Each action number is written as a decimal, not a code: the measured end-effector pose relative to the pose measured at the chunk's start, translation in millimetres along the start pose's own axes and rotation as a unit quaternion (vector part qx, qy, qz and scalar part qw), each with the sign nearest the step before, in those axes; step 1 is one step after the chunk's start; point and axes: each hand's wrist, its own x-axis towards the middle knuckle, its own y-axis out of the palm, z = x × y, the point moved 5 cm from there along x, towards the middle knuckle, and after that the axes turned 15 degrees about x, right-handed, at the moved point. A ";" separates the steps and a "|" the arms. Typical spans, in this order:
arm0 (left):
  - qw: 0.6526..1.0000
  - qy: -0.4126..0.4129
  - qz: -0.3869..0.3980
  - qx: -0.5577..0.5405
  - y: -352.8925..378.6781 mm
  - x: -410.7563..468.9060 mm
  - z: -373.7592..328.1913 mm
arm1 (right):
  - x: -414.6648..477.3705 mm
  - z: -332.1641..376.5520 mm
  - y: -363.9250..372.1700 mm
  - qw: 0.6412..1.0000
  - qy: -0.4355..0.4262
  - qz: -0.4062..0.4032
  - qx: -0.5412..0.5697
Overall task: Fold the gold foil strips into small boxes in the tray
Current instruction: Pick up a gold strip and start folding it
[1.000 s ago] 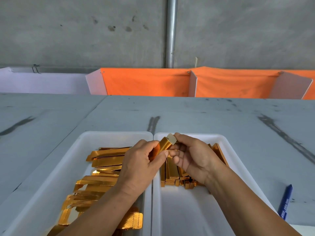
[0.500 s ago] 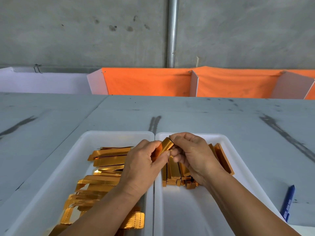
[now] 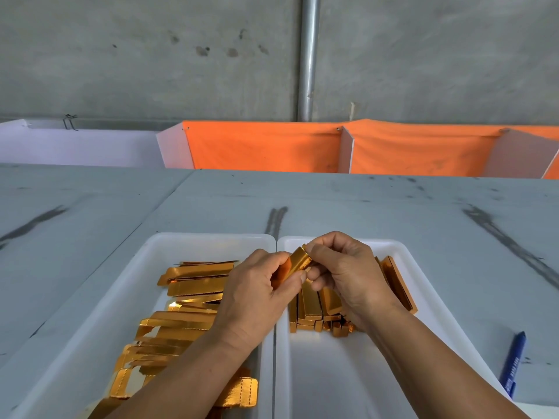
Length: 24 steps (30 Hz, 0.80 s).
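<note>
Both hands hold one small gold foil box (image 3: 298, 264) above the gap between two white trays. My left hand (image 3: 257, 293) grips its lower end, and my right hand (image 3: 348, 273) pinches its upper end with curled fingers. The left tray (image 3: 145, 273) holds a loose pile of flat gold foil strips (image 3: 187, 300). Several folded gold boxes (image 3: 320, 309) stand packed at the far end of the right tray (image 3: 405, 261), partly hidden behind my right hand.
A blue pen (image 3: 512, 364) lies on the grey table right of the right tray. Orange and white partition panels (image 3: 266, 149) line the table's far edge, below a concrete wall with a metal pipe (image 3: 308, 55). The right tray's near half is bare.
The white open end flap of the held box has disappeared under my right fingers, which have curled over that end. Both hands stayed in place over the trays.
</note>
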 end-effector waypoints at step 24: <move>1.000 -0.005 0.006 -0.006 1.5 0.2 3.1 | -2.6 5.1 -1.7 0.995 -0.042 0.006 -0.092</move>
